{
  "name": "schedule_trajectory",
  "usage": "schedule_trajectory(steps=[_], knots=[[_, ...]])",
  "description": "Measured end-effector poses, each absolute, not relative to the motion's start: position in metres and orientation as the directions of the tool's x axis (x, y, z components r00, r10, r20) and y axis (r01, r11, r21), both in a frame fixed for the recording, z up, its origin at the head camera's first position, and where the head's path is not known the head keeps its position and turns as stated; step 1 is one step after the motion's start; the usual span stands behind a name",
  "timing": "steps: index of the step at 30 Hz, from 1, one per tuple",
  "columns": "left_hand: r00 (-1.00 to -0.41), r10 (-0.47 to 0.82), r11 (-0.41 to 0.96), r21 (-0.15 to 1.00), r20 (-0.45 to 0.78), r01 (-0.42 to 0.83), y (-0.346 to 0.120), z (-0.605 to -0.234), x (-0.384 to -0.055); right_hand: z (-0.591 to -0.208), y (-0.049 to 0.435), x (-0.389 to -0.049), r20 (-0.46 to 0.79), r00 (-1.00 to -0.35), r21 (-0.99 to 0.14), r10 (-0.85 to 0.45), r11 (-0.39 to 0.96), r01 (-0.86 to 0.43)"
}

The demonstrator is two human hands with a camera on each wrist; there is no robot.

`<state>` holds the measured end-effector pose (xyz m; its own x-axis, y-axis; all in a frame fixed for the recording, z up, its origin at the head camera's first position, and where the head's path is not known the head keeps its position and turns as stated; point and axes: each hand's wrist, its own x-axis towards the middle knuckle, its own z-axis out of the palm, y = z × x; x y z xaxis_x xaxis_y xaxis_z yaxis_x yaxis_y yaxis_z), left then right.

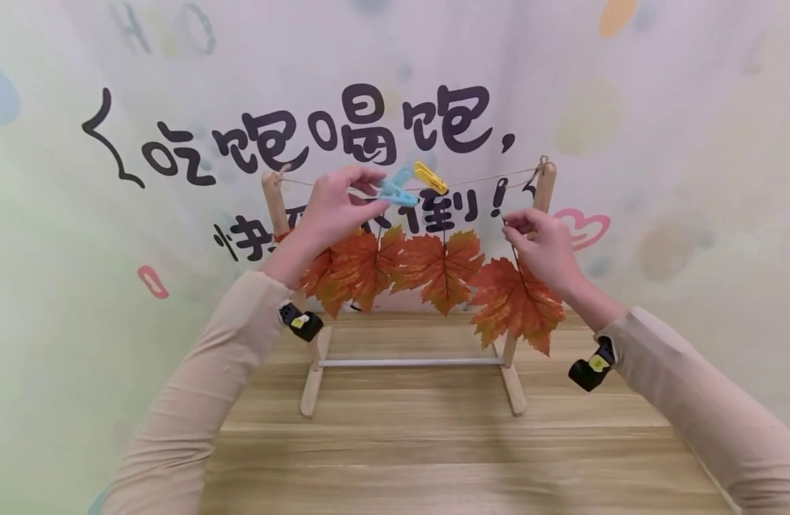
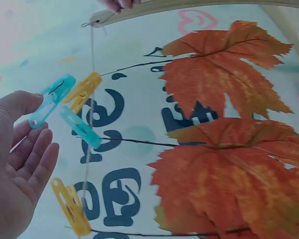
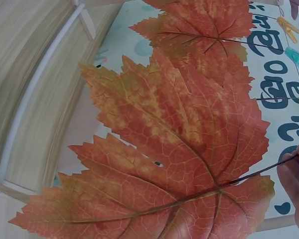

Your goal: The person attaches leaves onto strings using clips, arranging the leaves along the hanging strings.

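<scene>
My left hand (image 1: 343, 204) pinches a light blue clothespin (image 2: 52, 102) between thumb and fingers, close to the string. With its fingertips my right hand (image 1: 541, 239) holds the thin dark stem (image 3: 264, 171) of an orange-red maple leaf (image 1: 520, 304), which hangs below it at the right end of the row. Several similar leaves (image 1: 441, 272) hang from the string (image 1: 485, 179) by their stems. Yellow clothespins (image 2: 71, 206) and another light blue clothespin (image 2: 82, 128) clip them there. In the head view my left hand covers part of the string.
The string runs between two wooden posts (image 1: 544, 187) of a stand. A white rod (image 1: 410, 363) joins the posts low down, above the wood-grain table (image 1: 395, 443). Behind stands a pale wall (image 1: 678, 107) with large dark lettering.
</scene>
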<state>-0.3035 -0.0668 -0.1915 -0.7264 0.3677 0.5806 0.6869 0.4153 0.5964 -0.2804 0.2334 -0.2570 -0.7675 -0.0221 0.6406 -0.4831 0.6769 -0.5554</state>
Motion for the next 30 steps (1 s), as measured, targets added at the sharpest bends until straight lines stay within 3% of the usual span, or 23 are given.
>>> schedule_trajectory(steps=[12, 30], knots=[[-0.68, 0.345, 0.433, 0.533, 0.647, 0.727, -0.032, -0.164, -0.314, -0.243, 0.219, -0.292, 0.67, -0.735, -0.61, 0.104, 0.641, -0.466], [-0.719, 0.378, 0.467, 0.55, 0.583, 0.692, 0.009, -0.155, -0.334, -0.239, 0.22, -0.303, 0.635, -0.747, -0.687, 0.195, 0.583, -0.433]])
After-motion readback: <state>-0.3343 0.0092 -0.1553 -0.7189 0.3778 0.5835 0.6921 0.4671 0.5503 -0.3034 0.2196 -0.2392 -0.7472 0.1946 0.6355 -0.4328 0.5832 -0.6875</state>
